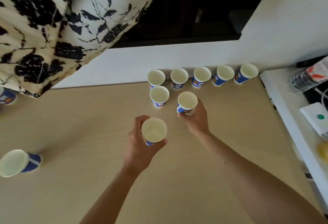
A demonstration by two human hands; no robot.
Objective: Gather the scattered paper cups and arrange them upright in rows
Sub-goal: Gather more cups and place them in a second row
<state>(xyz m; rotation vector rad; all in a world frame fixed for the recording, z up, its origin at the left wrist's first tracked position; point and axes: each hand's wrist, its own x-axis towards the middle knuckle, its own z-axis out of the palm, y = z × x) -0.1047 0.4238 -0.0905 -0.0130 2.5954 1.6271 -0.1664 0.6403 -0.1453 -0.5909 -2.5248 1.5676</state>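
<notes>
Light wood tabletop (88, 126), seen from above.

- Back row of five upright blue-and-white paper cups (201, 76) runs along the white wall (124, 64), upper centre to upper right, mouths up.
- Second-row paper cup (159, 96) is upright, just in front of the leftmost back-row cup. Can't tell if they touch.
- Right hand (197, 117), centre frame: fingers wrapped round the lower wall of the right-hand cup (187, 102). Mouth up, slightly tilted. It sits right of the second-row cup with a gap between. Base on the table or not: can't tell.
- Left hand (140, 145), lower centre: fingers and thumb curled round the left-hand cup (154, 130), mouth up, nearer the camera than the second row. Base hidden.
- Tipped cup (17, 162) lies on its side at the lower left edge, well apart from the rows.
- Edge cup (7, 96) sits at the left edge, partly under the curtain hem. Orientation unclear.

Rest: a cream curtain with black floral print (44, 28) is upper left and a dark window recess (195, 10) is top centre. A white counter (284, 108) at the right edge carries a white box with a green dot (317, 117).
</notes>
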